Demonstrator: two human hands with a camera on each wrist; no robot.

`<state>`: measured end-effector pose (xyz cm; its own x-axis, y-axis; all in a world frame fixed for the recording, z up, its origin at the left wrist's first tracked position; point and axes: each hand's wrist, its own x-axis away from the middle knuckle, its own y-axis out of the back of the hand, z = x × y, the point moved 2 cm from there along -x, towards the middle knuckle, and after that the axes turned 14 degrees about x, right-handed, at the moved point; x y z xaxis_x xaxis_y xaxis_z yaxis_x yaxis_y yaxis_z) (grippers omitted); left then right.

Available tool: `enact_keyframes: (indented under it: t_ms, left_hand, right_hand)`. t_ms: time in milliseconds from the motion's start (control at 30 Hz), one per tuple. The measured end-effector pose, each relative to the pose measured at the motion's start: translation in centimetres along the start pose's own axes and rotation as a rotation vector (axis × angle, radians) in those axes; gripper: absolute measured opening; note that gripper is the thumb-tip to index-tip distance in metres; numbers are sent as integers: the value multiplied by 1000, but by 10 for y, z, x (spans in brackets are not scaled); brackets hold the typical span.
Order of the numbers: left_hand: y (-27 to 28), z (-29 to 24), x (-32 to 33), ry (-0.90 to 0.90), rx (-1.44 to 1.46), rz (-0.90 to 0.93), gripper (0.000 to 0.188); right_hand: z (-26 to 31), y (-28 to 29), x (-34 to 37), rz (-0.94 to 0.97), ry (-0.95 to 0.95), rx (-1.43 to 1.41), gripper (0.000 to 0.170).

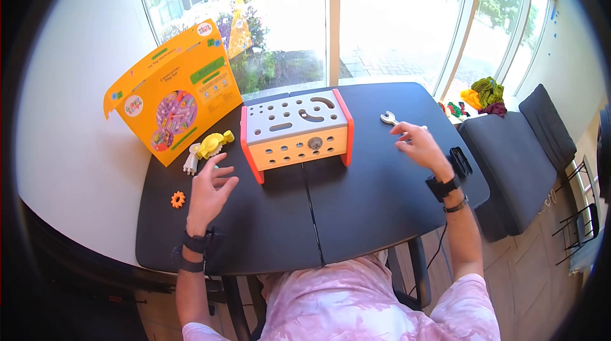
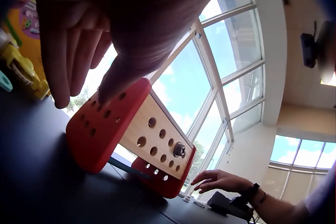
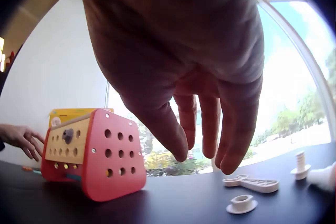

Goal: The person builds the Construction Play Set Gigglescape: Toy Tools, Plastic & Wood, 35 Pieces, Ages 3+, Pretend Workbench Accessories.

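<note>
A toy workbench (image 1: pixel 296 119) with red sides, a grey perforated top and a wooden front stands mid-table. A grey bolt head (image 1: pixel 314 143) sits in its front panel. My left hand (image 1: pixel 211 193) hovers off the workbench's left side, fingers loosely spread and holding nothing. Beyond its fingertips lie a yellow toy piece (image 1: pixel 214 144) and a white piece (image 1: pixel 191 160). On the right, my empty right hand (image 1: pixel 420 149) hangs with relaxed fingers over a white toy wrench (image 3: pixel 253 183). A white nut (image 3: pixel 242 204) and a white screw (image 3: pixel 300 166) lie close by.
An orange gear (image 1: pixel 178 199) lies at the table's left. Behind it leans a large orange box (image 1: pixel 219 90). A black object (image 1: pixel 460 161) rests near the right table edge, beside a dark cushioned seat (image 1: pixel 509 156). Windows line the far side.
</note>
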<state>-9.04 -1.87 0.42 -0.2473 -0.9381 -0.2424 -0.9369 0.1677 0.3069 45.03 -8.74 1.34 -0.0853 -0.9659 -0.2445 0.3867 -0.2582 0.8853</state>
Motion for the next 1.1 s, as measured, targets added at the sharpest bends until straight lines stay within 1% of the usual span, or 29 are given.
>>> enact_keyframes:
  t_ms: [33,67,100,133,200,233,267,333,400,467,567,667,700,733,800,900,1000,1100]
  left_hand:
    - [8,1,2,-3,-11,-15,66]
    - [16,2,4,-6,-25,-35,65]
    - [25,6,6,-8,-6,-64,61]
    - [35,6,9,-7,-5,-97,59]
    - [56,4,11,-5,-3,-164,55]
    - [66,5,11,-33,-70,-209,48]
    - [76,2,13,-20,-97,-242,46]
    - [93,-3,14,1,-148,-298,42]
    - [109,6,14,-10,-189,-339,39]
    - [117,12,14,-18,-236,-350,38]
    - [123,23,14,-76,-382,-335,33]
    - [129,29,20,2,-514,-381,30]
    - [139,48,19,-53,-587,-379,28]
    - [142,51,21,50,-604,-358,33]
    - [156,80,27,38,-866,-236,42]
    - [158,96,34,189,-897,-140,52]
    - [161,106,37,266,-802,-130,53]
    - [160,104,40,260,-773,-146,51]
  right_hand:
    - [-12,7,4,-43,-36,71,24]
    - [-27,10,9,-92,-18,228,26]
    - [-42,10,15,-142,8,380,29]
    - [-51,10,24,-173,1,408,29]
    - [-85,-2,35,-165,-8,476,35]
    - [-98,-8,41,-155,27,503,33]
    - [-107,-12,47,-146,60,531,31]
    - [-116,-18,55,-140,37,519,26]
    - [-122,-22,56,-124,15,533,23]
    - [-112,-16,60,-98,-3,570,20]
    - [-91,-10,65,-173,74,466,19]
    - [-54,0,67,-173,53,160,20]
    - [-35,7,71,-177,29,111,22]
    - [-28,9,73,-150,7,51,29]
    - [-8,14,77,-140,42,-102,35]
    - [14,17,82,-9,56,-585,40]
    - [38,26,86,104,63,-787,34]
    - [50,21,87,144,96,-979,32]
